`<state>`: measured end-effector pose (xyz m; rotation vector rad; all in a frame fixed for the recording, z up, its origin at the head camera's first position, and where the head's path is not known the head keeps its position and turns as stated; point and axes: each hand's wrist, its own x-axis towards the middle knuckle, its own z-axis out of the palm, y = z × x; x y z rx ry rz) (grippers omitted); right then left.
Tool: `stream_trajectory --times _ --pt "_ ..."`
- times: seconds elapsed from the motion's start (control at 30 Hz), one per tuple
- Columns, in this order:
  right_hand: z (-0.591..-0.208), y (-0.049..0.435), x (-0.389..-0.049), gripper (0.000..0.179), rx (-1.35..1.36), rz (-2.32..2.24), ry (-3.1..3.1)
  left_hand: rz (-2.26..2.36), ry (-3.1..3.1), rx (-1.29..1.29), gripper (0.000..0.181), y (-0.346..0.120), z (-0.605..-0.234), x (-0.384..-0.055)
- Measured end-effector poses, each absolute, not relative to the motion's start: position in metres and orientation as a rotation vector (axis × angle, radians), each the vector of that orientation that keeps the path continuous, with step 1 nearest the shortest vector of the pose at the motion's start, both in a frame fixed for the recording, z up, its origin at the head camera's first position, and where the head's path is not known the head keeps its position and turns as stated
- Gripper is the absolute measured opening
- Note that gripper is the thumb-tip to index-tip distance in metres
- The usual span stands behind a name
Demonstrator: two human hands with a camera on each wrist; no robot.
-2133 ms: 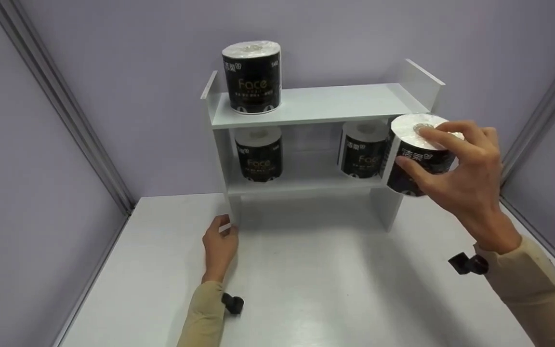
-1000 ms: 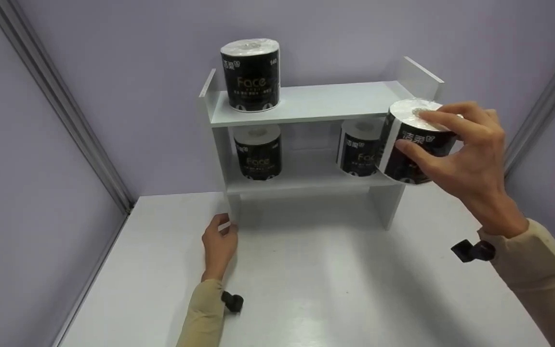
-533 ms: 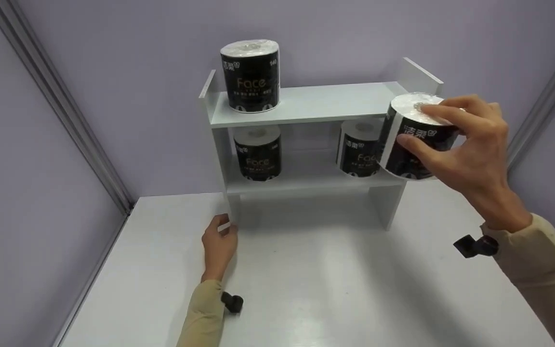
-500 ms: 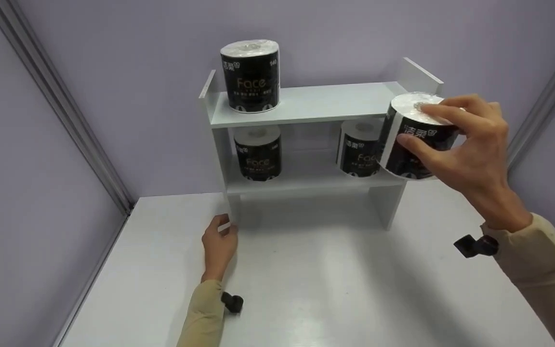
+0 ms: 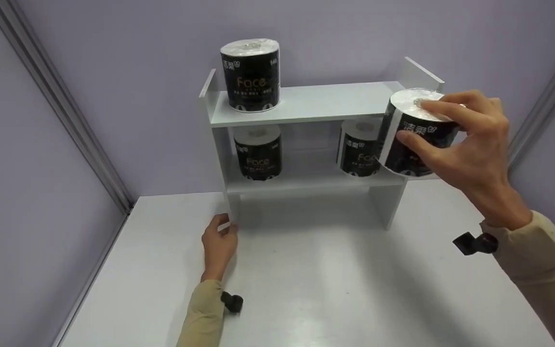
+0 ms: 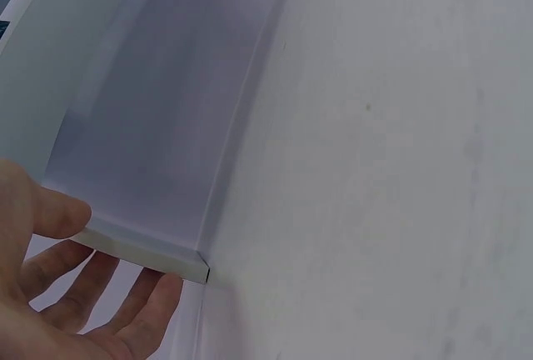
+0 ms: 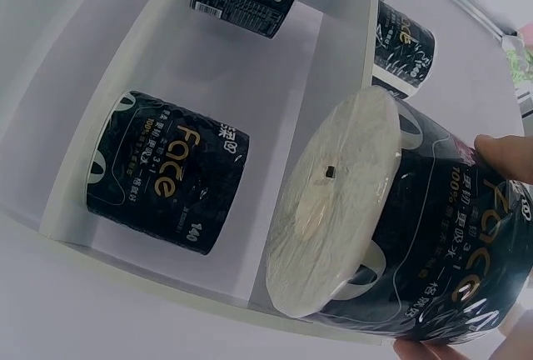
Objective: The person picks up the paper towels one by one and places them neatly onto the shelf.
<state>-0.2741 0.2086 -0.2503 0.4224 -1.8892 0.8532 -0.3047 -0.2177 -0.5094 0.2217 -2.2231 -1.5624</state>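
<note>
In the head view my right hand (image 5: 475,149) holds a toilet paper roll (image 5: 419,123) in black printed wrap, thumb on its side and fingertips on its top. The roll is in the air, slightly tilted, before the right end of a white two-tier shelf (image 5: 328,103). From the right wrist view, its pale underside (image 7: 333,202) faces the shelf. My left hand (image 5: 219,243) grips the lower left side panel (image 6: 141,252), thumb on one face and fingers on the other. One roll (image 5: 251,82) stands upstairs on the left; two more, left (image 5: 259,159) and right (image 5: 358,154), stand on the middle tier.
The shelf stands on a white table (image 5: 301,270) near the pale back wall (image 5: 335,38). Its right side panel (image 5: 419,77) rises above the top board. Metal corner posts (image 5: 65,106) flank the space. A small black camera sits on each wrist.
My right hand has lifted the roll from middle-tier height to about the top board's edge, slowing in the last half second. My left hand has stayed on the side panel.
</note>
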Motion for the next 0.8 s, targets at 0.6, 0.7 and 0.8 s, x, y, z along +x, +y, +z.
stream_trajectory --times 0.6,0.7,0.8 --pt "-0.239 0.206 -0.271 0.048 0.416 0.844 -1.877 -1.535 -2.233 0.215 0.036 -0.217 -0.51 -0.304" --pt "-0.237 0.205 -0.271 0.048 0.418 0.836 -1.885 -1.533 -2.235 0.22 0.036 -0.217 -0.509 -0.305" --pt "-0.234 0.205 -0.271 0.048 0.422 0.835 -1.889 -1.544 -2.234 0.224 0.035 -0.216 -0.509 -0.305"
